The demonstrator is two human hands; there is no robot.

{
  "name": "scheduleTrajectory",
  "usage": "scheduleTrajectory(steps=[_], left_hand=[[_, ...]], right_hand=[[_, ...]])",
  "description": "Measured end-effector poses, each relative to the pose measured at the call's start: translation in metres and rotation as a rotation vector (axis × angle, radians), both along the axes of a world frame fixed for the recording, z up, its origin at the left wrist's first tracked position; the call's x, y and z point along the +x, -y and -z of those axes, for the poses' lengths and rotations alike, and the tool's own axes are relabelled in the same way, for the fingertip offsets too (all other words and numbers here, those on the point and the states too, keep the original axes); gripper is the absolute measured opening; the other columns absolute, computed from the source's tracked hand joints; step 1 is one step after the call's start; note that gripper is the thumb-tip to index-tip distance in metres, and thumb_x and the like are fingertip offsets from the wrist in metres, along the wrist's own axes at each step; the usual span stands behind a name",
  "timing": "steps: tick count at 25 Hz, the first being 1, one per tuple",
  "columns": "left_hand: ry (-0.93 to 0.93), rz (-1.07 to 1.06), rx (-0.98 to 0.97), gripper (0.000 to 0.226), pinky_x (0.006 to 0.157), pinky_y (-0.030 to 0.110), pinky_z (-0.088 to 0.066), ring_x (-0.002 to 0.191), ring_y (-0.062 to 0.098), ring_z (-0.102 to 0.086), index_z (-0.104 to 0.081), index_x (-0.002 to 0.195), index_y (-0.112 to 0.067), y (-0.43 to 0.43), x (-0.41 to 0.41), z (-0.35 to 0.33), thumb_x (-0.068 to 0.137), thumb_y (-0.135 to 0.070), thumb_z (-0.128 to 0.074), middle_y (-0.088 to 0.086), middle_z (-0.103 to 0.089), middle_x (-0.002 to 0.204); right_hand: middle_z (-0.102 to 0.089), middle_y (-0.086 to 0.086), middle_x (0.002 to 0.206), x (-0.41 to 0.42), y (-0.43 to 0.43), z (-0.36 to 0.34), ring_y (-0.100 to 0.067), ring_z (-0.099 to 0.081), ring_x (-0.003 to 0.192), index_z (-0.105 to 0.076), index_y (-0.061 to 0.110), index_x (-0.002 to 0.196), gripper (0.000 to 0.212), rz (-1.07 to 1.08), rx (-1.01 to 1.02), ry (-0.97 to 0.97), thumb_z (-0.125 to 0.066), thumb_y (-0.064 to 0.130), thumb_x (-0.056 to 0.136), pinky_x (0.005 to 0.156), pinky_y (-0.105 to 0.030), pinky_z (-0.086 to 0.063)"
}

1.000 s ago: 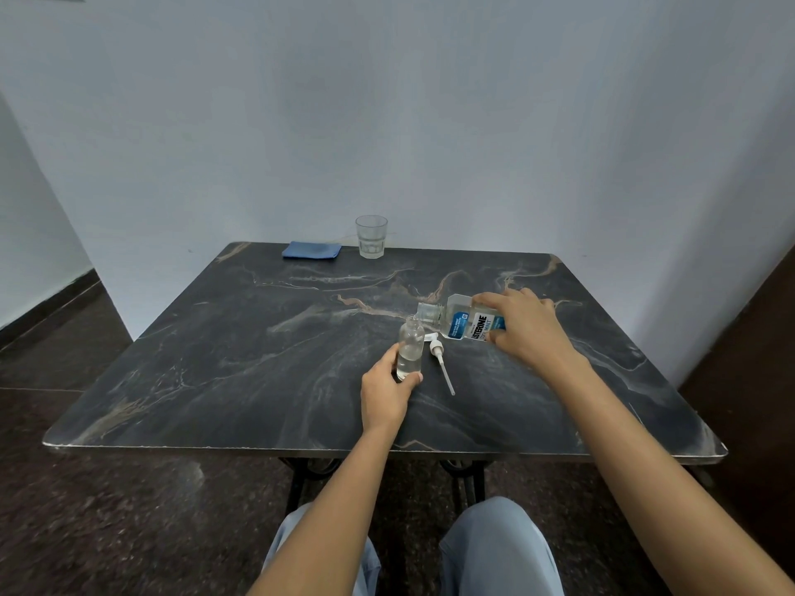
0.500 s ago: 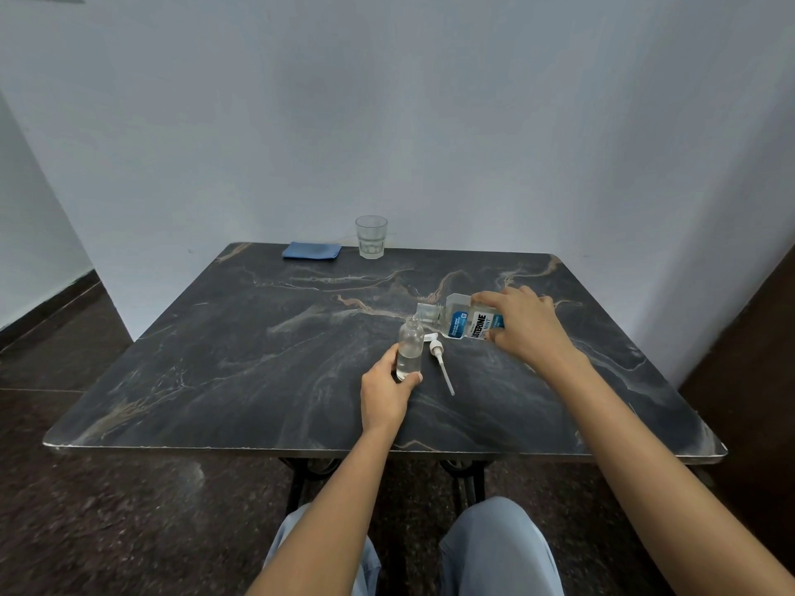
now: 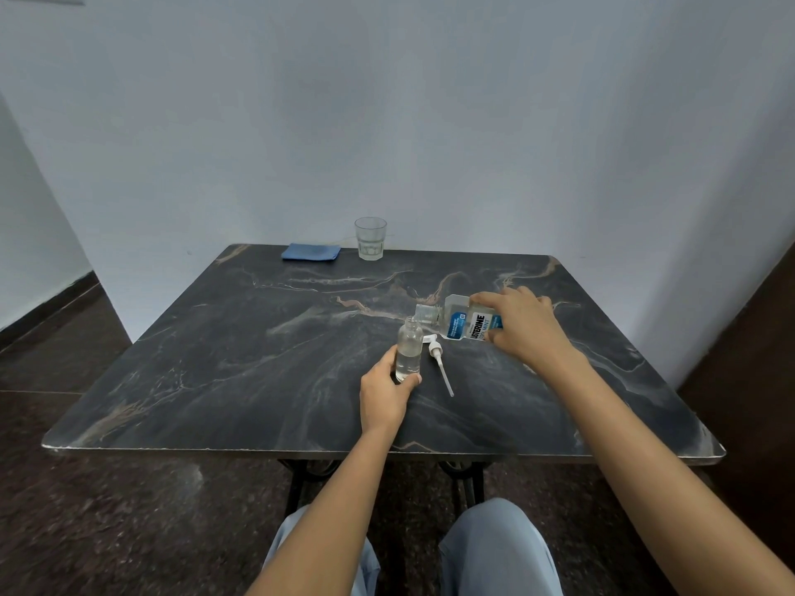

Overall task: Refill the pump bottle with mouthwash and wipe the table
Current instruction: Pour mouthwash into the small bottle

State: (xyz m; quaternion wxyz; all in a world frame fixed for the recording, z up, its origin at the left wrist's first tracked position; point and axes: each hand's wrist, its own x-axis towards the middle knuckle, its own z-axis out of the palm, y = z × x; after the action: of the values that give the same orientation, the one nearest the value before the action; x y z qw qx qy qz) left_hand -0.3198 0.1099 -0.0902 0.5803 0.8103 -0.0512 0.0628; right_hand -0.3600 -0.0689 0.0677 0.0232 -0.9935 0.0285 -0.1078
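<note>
A: Where does the pump bottle [image 3: 409, 353] stand?

B: Upright on the dark marble table [image 3: 223, 363], a little right of centre and toward the near side. It is small, clear, uncapped, and holds clear liquid in its lower part.

A: And the hands?

B: The left hand [image 3: 384, 395] is curled around the base of the bottle, thumb on one side and fingers on the other. The right hand [image 3: 520, 326] is closed over the body of the Listerine mouthwash bottle [image 3: 462, 322], which is tipped nearly sideways, its open neck pointing left, just above and beside the small bottle's mouth. Whether liquid is flowing cannot be told.

A: What lies beside them?

B: The white pump head [image 3: 438, 359] lies flat on the table just right of the small bottle, its dip tube pointing toward the near edge.

A: Further out?

B: At the far edge, a folded blue cloth [image 3: 310, 252] and, just right of it, a clear drinking glass [image 3: 370, 237], both well apart from the hands
</note>
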Motion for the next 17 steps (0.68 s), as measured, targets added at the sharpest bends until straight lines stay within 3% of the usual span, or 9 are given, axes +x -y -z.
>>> scheduleTrajectory(steps=[17], left_hand=[[-0.008,0.003,-0.014,0.051,0.092,0.023,-0.047,0.095,0.0,-0.06,-0.06,0.126,-0.029,0.0005,-0.0031,-0.0057,0.079,-0.015,-0.075,-0.021,-0.065,0.099]], right_hand=[[-0.056,-0.004,0.124,-0.0014,-0.0019,-0.0026,-0.025,-0.043,0.123,-0.044,0.036,0.137,0.053,0.003,-0.008,-0.008,-0.062,0.023,0.088,0.102,-0.049,-0.033]])
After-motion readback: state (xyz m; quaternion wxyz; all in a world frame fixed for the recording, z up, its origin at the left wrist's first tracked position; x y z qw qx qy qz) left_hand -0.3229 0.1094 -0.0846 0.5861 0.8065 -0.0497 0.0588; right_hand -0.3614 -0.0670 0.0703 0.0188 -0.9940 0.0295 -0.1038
